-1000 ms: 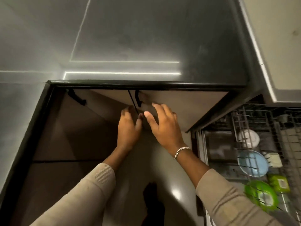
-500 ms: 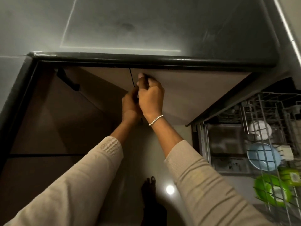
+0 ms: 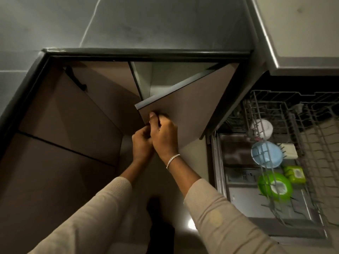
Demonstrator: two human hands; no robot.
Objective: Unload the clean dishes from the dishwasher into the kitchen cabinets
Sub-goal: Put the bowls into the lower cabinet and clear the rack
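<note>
A single wide-angle camera sits on the person's head. It faces forward and steeply down, so straight edges bow towards the sides of the frame. The countertop (image 3: 165, 24) fills the far part of the picture, and the floor (image 3: 190, 225) lies at the near edge, between the two sleeves. The cabinet door (image 3: 192, 107), the left hand (image 3: 141, 145) and the right hand (image 3: 165, 136) sit close below the lens, near the middle. The dishwasher rack (image 3: 275, 93) runs off the right edge, where it looks slightly blurred.

cabinet door (image 3: 194, 99): brown, ajar | dishwasher rack (image 3: 311, 125): pulled out, holds blue bowl (image 3: 266, 154), green plate (image 3: 275, 186)
</note>
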